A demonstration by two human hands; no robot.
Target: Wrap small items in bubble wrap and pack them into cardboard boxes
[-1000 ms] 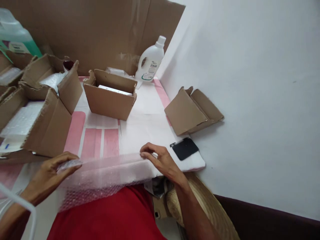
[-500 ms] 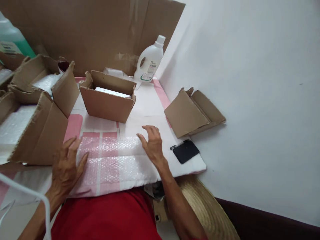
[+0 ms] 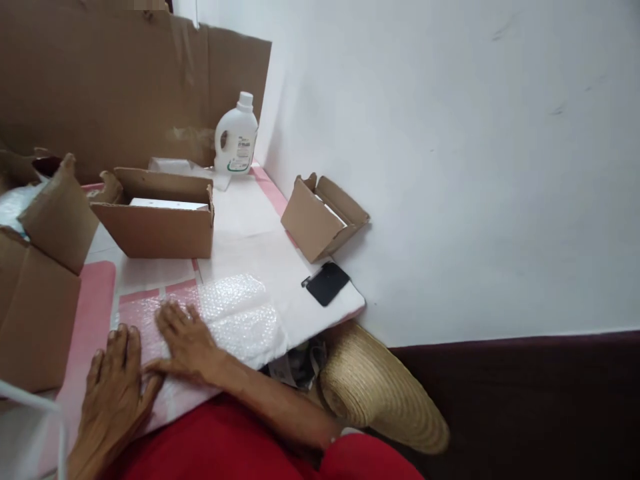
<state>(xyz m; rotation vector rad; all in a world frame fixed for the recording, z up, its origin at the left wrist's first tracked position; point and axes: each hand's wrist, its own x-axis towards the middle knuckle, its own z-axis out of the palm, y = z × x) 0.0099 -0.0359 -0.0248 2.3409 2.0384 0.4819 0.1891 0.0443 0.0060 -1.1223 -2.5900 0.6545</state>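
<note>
A sheet of clear bubble wrap lies flat on the pink and white covered table, close to its front edge. My left hand rests flat at the sheet's left end, fingers stretched out. Just to its right, my right hand lies palm down on the bubble wrap with fingers extended; its thumb reaches to the left hand. Neither hand holds anything. Beyond the sheet stands a cardboard box with a white flat item inside.
Another cardboard box leans against the wall at right, behind a black flat object. A white jug stands at the back. More boxes crowd the left. A straw hat sits below the table's right edge.
My right hand has moved left across the bubble wrap, from its right end to beside my left hand. The view has swung right.
</note>
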